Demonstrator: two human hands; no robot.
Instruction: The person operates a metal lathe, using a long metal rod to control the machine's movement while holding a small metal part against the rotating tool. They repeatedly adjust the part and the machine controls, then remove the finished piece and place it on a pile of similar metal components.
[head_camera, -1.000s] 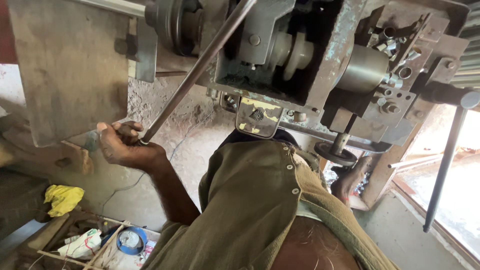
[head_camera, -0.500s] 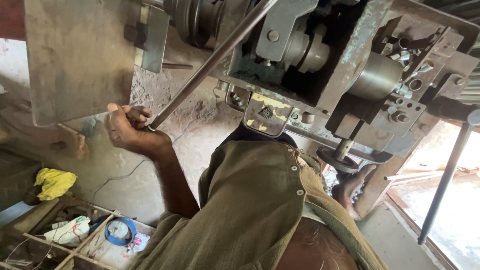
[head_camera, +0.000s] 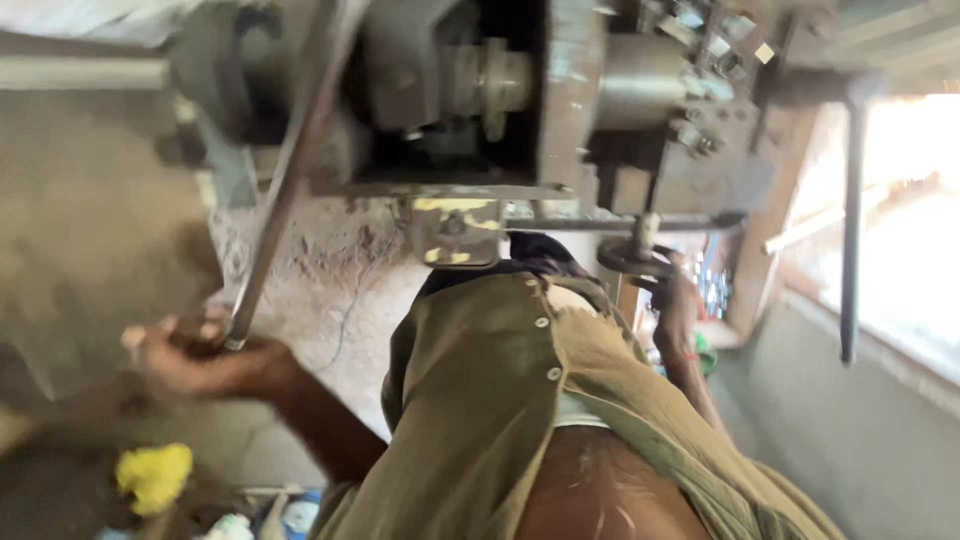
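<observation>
You are working the long steel lever (head_camera: 285, 190) of the metal press machine (head_camera: 520, 110): your left hand (head_camera: 195, 355) is clenched around its lower end, low at the machine's left side, while the bar is slanting up toward the machine's top left corner. Your right hand (head_camera: 675, 305) is reaching under the machine's right edge, touching the dark ring (head_camera: 630, 258) beneath the ram; whether it is gripping is too blurred to tell. Judging by this, you are mid-stroke, and completing it is calling for a steady pull with fingers clear of the ram.
</observation>
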